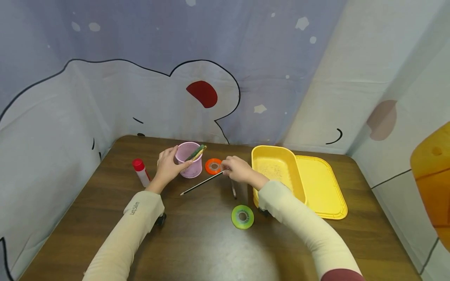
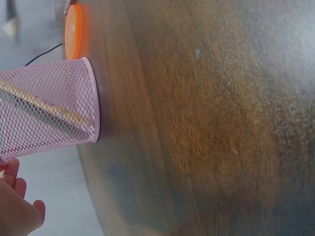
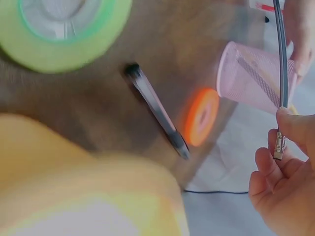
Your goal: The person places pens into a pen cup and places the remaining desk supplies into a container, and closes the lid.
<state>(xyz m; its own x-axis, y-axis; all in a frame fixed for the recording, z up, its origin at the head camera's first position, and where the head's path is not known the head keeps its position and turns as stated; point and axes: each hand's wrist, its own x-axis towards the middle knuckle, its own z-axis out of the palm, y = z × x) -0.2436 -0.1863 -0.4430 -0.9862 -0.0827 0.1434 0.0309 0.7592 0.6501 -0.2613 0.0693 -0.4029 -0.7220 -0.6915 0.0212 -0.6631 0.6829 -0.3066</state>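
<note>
My left hand (image 1: 168, 166) holds a pink mesh pen cup (image 1: 191, 170) by its rim, thumb along the near side. Inside the cup lean a dark green stick and a yellowish one (image 1: 198, 154), their ends above the rim. In the right wrist view, my right hand (image 3: 290, 182) pinches a dark striped pencil (image 3: 282, 64) between thumb and fingers, close to its metal-banded end. The head view has this pencil (image 1: 202, 182) slanting down to the left, its pale tip in front of the cup. An orange tape roll (image 1: 209, 171) lies between the two hands.
A glue stick (image 1: 141, 173) with a red cap stands left of my left hand. A pen (image 1: 234, 190) and a green tape roll (image 1: 242, 224) lie near the middle. At right are a yellow box (image 1: 299, 175) and its yellow lid (image 1: 320, 183). Patterned cloth (image 1: 158, 105) hangs behind the table.
</note>
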